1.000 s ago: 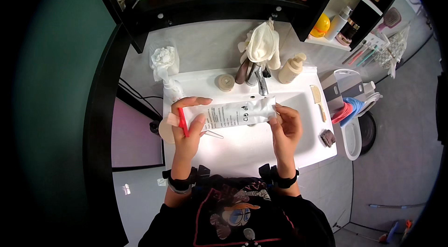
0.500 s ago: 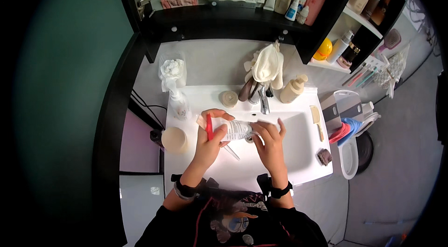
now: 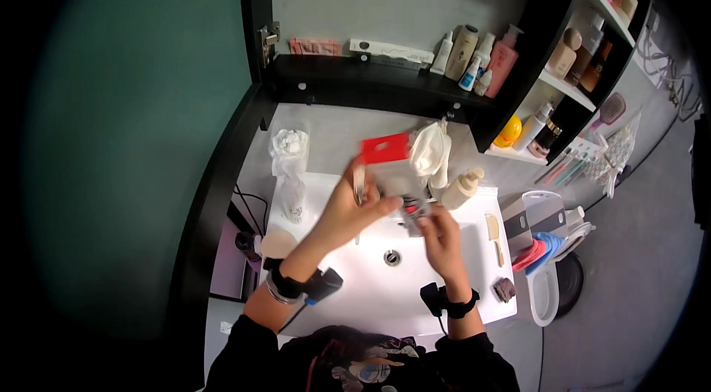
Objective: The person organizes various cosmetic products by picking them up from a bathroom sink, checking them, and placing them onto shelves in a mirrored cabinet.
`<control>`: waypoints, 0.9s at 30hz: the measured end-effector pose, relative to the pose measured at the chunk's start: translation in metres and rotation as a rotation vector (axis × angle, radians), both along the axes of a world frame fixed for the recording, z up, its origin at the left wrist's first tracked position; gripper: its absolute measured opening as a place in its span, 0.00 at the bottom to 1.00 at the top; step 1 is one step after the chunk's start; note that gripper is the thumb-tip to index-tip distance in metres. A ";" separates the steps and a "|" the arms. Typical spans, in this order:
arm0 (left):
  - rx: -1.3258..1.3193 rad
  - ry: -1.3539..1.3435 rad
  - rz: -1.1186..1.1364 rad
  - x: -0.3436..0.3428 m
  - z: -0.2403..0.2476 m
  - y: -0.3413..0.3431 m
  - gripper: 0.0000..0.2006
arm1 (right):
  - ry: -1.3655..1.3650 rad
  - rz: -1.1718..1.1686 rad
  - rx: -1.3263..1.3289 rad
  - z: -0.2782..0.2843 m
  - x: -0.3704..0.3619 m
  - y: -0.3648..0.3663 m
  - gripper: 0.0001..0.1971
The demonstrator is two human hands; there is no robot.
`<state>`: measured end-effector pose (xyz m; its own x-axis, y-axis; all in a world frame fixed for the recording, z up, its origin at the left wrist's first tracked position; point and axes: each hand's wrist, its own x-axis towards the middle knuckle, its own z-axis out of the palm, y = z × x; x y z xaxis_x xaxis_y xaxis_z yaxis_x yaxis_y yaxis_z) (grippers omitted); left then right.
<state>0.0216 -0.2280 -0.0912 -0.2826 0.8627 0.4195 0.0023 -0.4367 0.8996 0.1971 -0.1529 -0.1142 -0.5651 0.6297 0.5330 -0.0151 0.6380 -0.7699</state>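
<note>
Above the sink (image 3: 415, 285), both hands hold a small packet (image 3: 400, 177) with a red header and a hang hole; its pale, grey body is blurred. My left hand (image 3: 348, 207) grips its left side, thumb across the lower front. My right hand (image 3: 443, 240) pinches its lower end. A slim, shiny piece shows beside my left fingers, too blurred to name. The packet hides most of the faucet. Behind it hangs a white cloth (image 3: 429, 151).
A beige pump bottle (image 3: 464, 186) stands right of the faucet, a clear pump bottle (image 3: 294, 199) at the left. A comb (image 3: 495, 240) and a dark brown lump (image 3: 504, 289) lie on the right rim. Above runs a black shelf (image 3: 370, 85) with several bottles.
The packet has swung from lying sideways to upright, its red end now pointing up and away. Both hands turned with it. The view has tilted up, showing more of the shelf.
</note>
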 end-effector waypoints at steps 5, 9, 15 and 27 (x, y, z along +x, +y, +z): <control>-0.080 -0.377 0.121 0.006 -0.028 -0.016 0.06 | -0.252 0.233 0.323 0.039 -0.028 0.025 0.06; -0.094 -0.461 0.214 0.003 -0.047 -0.033 0.05 | -0.253 0.067 0.716 0.119 -0.071 0.080 0.12; -0.230 -0.522 0.351 0.007 -0.069 -0.059 0.05 | -0.539 -0.170 1.023 0.148 -0.148 0.173 0.20; -0.230 -0.531 0.446 -0.001 -0.074 -0.086 0.03 | -0.672 -0.172 0.968 0.141 -0.161 0.198 0.15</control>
